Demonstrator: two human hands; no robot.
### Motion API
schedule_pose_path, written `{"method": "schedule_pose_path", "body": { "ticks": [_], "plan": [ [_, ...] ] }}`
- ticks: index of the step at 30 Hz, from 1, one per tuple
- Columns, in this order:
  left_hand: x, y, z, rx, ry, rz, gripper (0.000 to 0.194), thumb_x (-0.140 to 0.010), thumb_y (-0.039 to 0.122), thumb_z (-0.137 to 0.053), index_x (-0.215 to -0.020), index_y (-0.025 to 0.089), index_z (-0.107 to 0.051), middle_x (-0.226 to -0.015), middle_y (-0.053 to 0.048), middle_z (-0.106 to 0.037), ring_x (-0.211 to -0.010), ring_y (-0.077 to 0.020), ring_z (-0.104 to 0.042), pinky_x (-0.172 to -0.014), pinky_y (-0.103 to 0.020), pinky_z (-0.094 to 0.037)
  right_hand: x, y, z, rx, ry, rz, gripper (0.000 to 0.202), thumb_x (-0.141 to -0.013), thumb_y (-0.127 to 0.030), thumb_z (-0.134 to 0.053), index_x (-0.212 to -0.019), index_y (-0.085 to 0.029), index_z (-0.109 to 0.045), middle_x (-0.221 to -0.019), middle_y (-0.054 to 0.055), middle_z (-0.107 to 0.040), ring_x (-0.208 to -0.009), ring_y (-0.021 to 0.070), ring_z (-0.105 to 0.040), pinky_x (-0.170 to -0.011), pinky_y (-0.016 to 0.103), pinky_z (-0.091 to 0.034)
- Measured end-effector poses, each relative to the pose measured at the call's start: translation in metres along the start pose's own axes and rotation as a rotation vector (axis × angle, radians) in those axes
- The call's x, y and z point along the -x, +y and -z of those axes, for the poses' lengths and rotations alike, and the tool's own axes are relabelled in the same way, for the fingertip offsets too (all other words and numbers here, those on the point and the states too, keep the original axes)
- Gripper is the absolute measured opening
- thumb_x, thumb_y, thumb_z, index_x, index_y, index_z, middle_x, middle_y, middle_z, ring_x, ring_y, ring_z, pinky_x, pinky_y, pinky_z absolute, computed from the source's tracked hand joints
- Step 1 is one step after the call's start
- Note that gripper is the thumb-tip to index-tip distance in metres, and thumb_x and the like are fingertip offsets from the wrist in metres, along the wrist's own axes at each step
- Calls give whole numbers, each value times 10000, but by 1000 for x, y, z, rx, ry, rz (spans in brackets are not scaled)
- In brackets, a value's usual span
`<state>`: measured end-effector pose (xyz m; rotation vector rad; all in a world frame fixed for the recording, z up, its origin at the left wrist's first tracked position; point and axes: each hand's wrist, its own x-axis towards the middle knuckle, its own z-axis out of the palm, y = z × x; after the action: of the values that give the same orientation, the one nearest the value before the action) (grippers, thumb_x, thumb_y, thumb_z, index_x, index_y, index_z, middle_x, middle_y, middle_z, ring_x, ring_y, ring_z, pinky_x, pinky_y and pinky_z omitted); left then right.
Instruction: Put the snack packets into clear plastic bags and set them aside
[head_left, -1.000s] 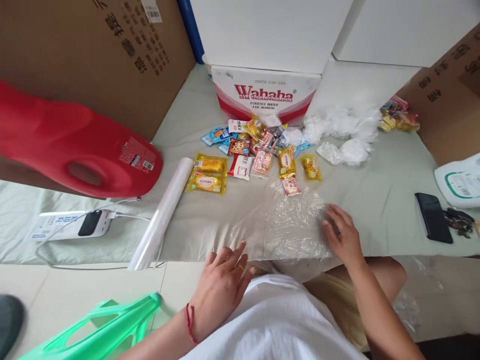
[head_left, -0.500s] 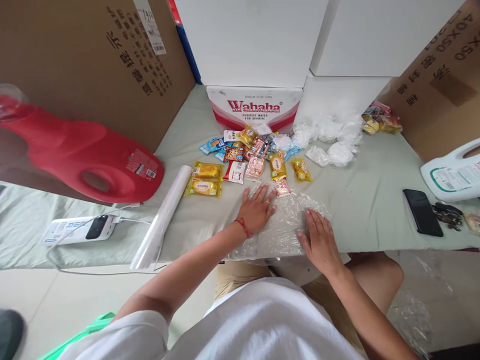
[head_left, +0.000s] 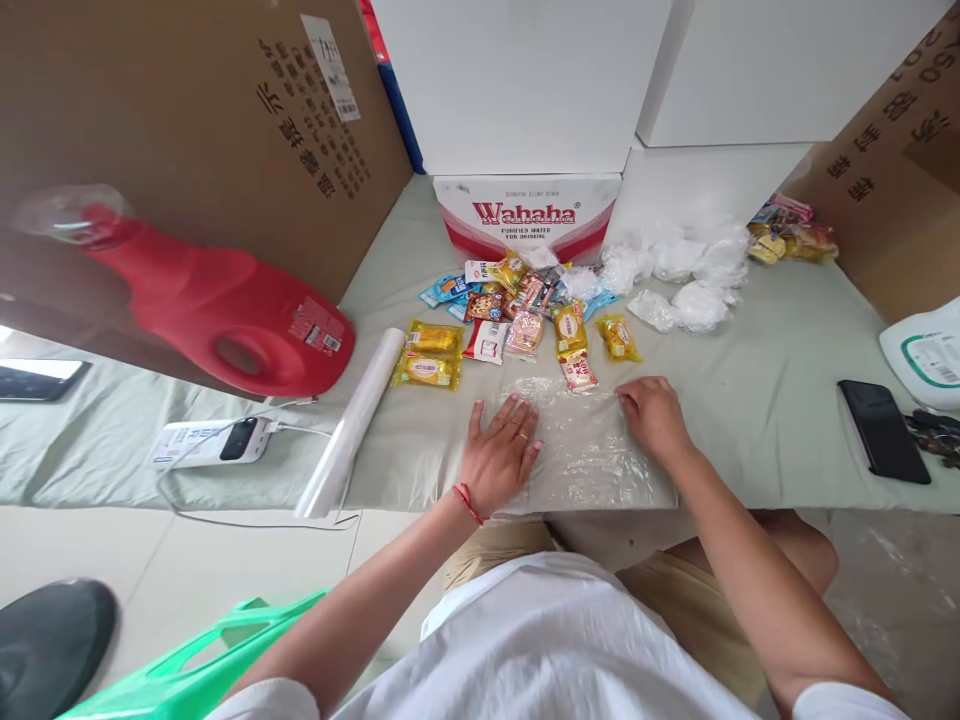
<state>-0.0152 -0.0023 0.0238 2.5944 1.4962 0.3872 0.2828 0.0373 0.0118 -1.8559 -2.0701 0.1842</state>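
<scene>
A sheet of clear plastic film lies spread on the cloth-covered table before me. My left hand, with a red cord at the wrist, rests flat on the film's left side, fingers spread. At the upper right corner, my right hand pinches the film's edge between curled fingers. Just beyond the sheet sits a small red-and-white snack packet, below a yellow-wrapped snack. Another yellow snack packet lies to the right. A heap of mixed snack packets is behind, partly overlapping.
A roll of clear film and two yellow packets lie left, near a red jug and power bank. Crumpled clear-plastic bundles sit back right. Boxes wall the rear. A phone lies right.
My right hand has gone from lying open on the film to pinching its upper right corner. The film now lies flatter and squarer. My left hand stays flat; the view has shifted slightly left.
</scene>
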Motion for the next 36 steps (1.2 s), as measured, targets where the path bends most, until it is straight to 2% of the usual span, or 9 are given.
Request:
{"method": "schedule_pose_path", "body": {
  "ticks": [8,10,16,19,22,26,28,31,36],
  "plan": [
    [-29,-22,-17,-22,-43,117,557,-1065,429,-313,-1557,205,-444,-1652,-131,-367,-1536,-305,-354,-1231,-719,-131,-62,6,27,92,68,-5,332,-914,-123,-483,-1110,-142,-750,-1087,160,-667,-1077,310,-522,-939,427,-434],
    [-28,-21,-20,-30,-42,120,578,-1065,449,-303,-1571,195,-420,-1666,-130,-333,-1552,-298,-320,-1233,-713,-135,-85,-14,29,107,92,50,342,-926,-114,-458,-1120,-133,-739,-1112,162,-667,-1084,302,-527,-955,419,-434],
    [-26,-21,-17,-77,-77,122,608,-1060,480,-283,-1591,200,-387,-1681,-104,-308,-1561,-295,-301,-1237,-700,-174,-162,-107,-6,166,-167,685,433,-996,-113,-405,-1351,-187,-642,-1400,109,-640,-1379,285,-442,-1143,502,-317],
    [-27,-23,-15,-95,-102,126,614,-1058,491,-276,-1595,212,-381,-1684,-86,-307,-1564,-292,-293,-1243,-682,-194,-187,-128,-23,276,-219,766,416,-997,-135,-418,-1339,-169,-652,-1347,128,-672,-1360,291,-456,-1189,556,-218],
    [-27,-24,-14,-88,-112,123,618,-1055,498,-279,-1601,224,-374,-1683,-79,-314,-1567,-295,-287,-1249,-670,-196,-199,-125,-18,353,-200,753,314,-974,-221,-501,-1146,-128,-747,-1184,179,-709,-1279,340,-477,-1154,554,-259],
    [-26,-24,-16,-63,-103,125,616,-1056,481,-273,-1609,223,-354,-1691,-70,-295,-1570,-292,-279,-1252,-676,-178,-183,-101,21,213,-54,552,290,-948,-324,-564,-986,-113,-759,-1173,205,-665,-1248,373,-466,-1076,526,-356],
    [-27,-24,-16,-49,-106,132,616,-1059,477,-261,-1609,216,-353,-1693,-68,-285,-1571,-289,-275,-1250,-688,-164,-158,-86,44,43,16,372,313,-967,-356,-538,-1056,-129,-736,-1147,172,-673,-1145,335,-540,-987,465,-438],
    [-35,-23,-18,-28,-109,150,615,-1060,481,-253,-1602,214,-368,-1692,-70,-286,-1569,-296,-276,-1247,-707,-133,-101,-69,67,-193,-26,162,355,-1019,-392,-465,-1180,-177,-698,-979,90,-715,-902,254,-632,-812,366,-504],
    [-51,-22,-21,-6,-95,180,606,-1058,476,-273,-1591,214,-394,-1688,-80,-298,-1572,-304,-267,-1247,-710,-98,-3,-68,42,-135,56,202,398,-1025,-242,-426,-1369,-232,-626,-1280,98,-703,-1139,284,-619,-987,450,-492]
  ]
}}
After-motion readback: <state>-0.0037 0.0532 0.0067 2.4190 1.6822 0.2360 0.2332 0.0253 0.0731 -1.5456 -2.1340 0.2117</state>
